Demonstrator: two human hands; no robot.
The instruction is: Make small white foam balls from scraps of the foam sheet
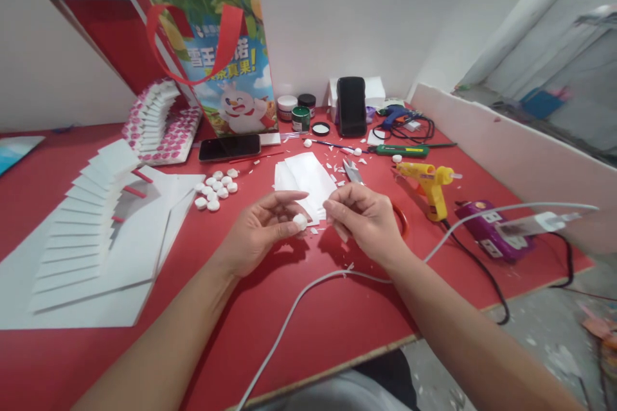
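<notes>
A small round white piece (299, 222) is pinched between the thumb and fingers of my left hand (263, 226). Just to its right, my right hand (364, 218) has its thumb and forefinger pressed together; whatever they hold is too small to make out. The two hands are apart. Behind them lie white paper sheets (308, 174) on the red table (289, 321). Several similar round white pieces (213, 195) form a cluster left of the sheets. Scissors (353, 172) with a red-orange handle lie partly behind my right hand, among white scraps.
Fanned white cards (80, 225) rest on white boards at left. A phone (230, 148) lies before a colourful bag (231, 45). Jars (301, 119) stand at the back. At right are a yellow glue gun (429, 183) and purple power strip (494, 231); a white cable (308, 288) crosses the front.
</notes>
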